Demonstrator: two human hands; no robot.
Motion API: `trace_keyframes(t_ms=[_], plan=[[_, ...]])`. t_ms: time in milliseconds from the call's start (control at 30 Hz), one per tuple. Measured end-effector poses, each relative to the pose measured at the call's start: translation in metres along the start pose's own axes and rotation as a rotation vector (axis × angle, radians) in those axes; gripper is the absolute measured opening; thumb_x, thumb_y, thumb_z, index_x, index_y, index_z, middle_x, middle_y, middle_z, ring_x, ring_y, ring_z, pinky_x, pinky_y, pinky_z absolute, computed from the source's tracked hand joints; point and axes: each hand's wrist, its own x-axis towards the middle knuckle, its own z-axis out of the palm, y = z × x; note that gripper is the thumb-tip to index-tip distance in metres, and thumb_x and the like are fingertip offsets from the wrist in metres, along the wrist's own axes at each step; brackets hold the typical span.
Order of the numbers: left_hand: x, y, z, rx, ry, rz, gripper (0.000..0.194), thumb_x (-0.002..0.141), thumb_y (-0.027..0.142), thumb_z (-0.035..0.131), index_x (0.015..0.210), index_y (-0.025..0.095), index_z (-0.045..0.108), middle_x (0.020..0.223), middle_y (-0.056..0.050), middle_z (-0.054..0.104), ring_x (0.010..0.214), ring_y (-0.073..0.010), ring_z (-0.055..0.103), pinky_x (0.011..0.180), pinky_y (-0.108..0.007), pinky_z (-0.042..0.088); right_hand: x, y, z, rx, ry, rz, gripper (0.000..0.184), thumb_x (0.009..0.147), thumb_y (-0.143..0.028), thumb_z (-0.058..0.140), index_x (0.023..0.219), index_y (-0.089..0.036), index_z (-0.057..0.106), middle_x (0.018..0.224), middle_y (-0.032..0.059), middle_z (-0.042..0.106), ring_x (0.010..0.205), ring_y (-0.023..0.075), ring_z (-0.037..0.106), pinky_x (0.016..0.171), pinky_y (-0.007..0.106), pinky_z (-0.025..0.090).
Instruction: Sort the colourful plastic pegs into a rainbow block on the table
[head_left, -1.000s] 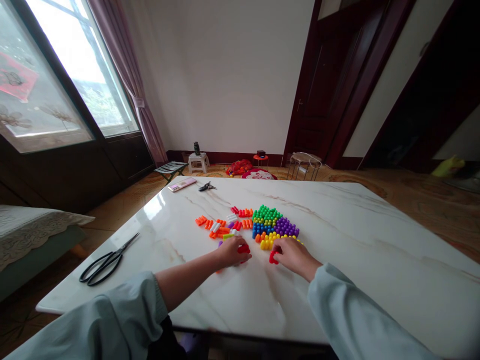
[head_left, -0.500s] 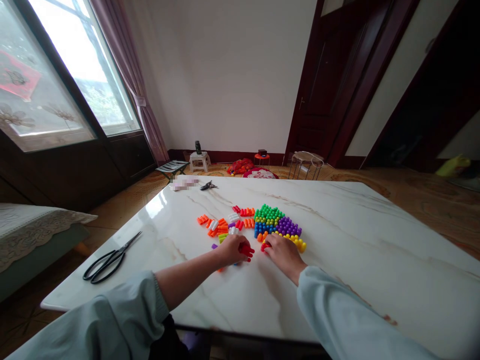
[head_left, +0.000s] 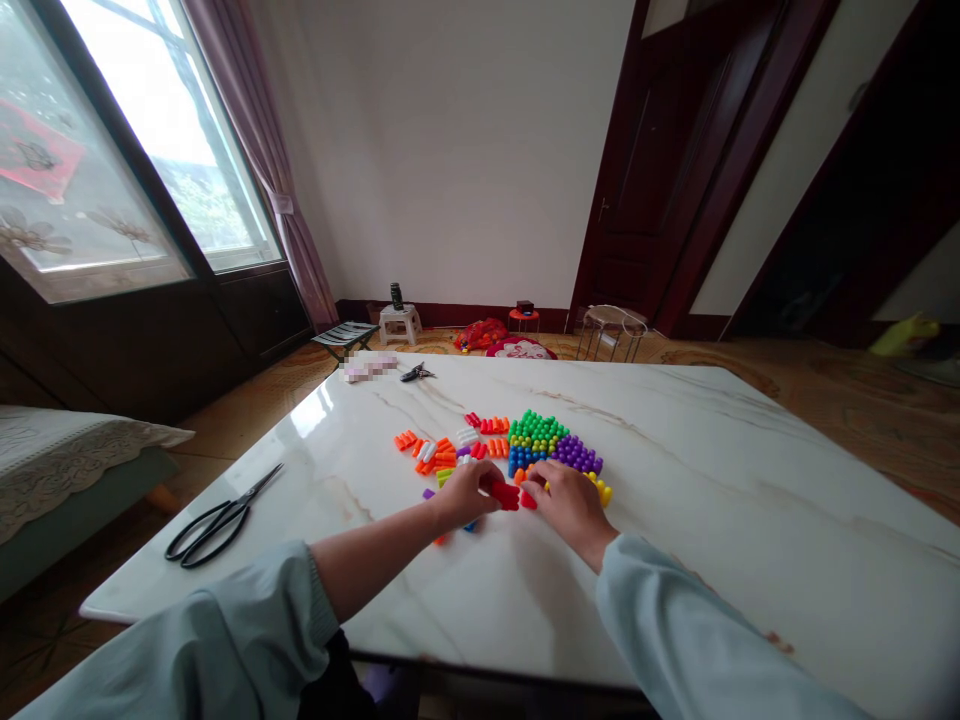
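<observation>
My left hand (head_left: 465,493) is closed on several red bullet-shaped plastic building pieces (head_left: 507,495), joined side by side, just above the table. Close to their tips, my right hand (head_left: 574,508) pinches another red bullet-shaped piece (head_left: 528,499). A narrow gap seems to lie between the two red parts. Past my right hand stand grouped pieces in green (head_left: 537,427), blue (head_left: 523,461), purple (head_left: 580,453) and yellow (head_left: 603,489). Beyond my left hand lie rows of orange pieces (head_left: 445,460), with red and white ones among them. My fingers partly hide the pieces I hold.
Large black-handled scissors (head_left: 217,522) lie on the left of the white marble-patterned table (head_left: 705,540). Small dark pliers or clippers (head_left: 417,372) lie by the far edge. Past the table stand a white stool (head_left: 400,323) and a round metal-legged stool (head_left: 613,325).
My left hand has turned its red pieces toward the right and moved them nearer my right hand. My right hand has raised its red piece slightly to meet their tips.
</observation>
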Motion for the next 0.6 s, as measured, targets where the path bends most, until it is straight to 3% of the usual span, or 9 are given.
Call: trace_keyframes(t_ms=[133,233,367,467,600], plan=[[-0.001,0.006,0.005,-0.646,0.012,-0.142,0.042,0.052,0.019,0.087,0.080,0.014,0.055,0.082,-0.003,0.069,0.084,-0.0185,0.069,0.089,-0.038,0.053,0.002,0.003,0.001,0.401,0.001,0.080,0.025,0.088,-0.043,0.054,0.084,-0.020,0.063,0.081,0.0021,0.068,0.072,0.0158,0.063,0.067,0.026,0.046],[-0.005,0.016,0.007,-0.796,-0.008,-0.198,0.050,0.045,0.023,0.091,0.080,0.014,0.056,0.081,-0.003,0.070,0.081,-0.0165,0.070,0.092,-0.036,0.052,0.004,0.005,0.001,0.654,-0.061,0.075,0.027,0.081,-0.042,0.061,0.091,-0.017,0.063,0.084,0.0033,0.069,0.069,0.0159,0.064,0.063,0.026,0.050],[-0.008,0.026,0.008,-0.836,-0.020,-0.190,0.049,0.045,0.023,0.091,0.080,0.014,0.058,0.081,-0.002,0.070,0.079,-0.0145,0.069,0.090,-0.032,0.052,0.004,-0.001,-0.004,0.796,-0.090,0.050,0.028,0.077,-0.041,0.063,0.091,-0.016,0.064,0.081,0.0040,0.069,0.068,0.0167,0.065,0.062,0.026,0.053],[-0.005,0.026,0.007,-0.807,-0.025,-0.169,0.048,0.049,0.023,0.089,0.085,0.015,0.059,0.085,-0.002,0.069,0.084,-0.0152,0.068,0.089,-0.033,0.052,0.005,-0.004,-0.010,0.768,-0.005,0.031,0.025,0.077,-0.037,0.063,0.090,-0.016,0.064,0.081,0.0038,0.069,0.069,0.0167,0.065,0.065,0.027,0.053],[-0.002,0.017,0.002,-0.409,-0.031,-0.117,0.037,0.065,0.025,0.078,0.097,0.016,0.062,0.103,-0.008,0.067,0.092,-0.0186,0.064,0.083,-0.036,0.053,0.009,0.007,-0.026,0.581,0.161,0.056,0.019,0.079,-0.032,0.059,0.089,-0.018,0.065,0.081,0.0032,0.069,0.072,0.0162,0.063,0.069,0.026,0.050]])
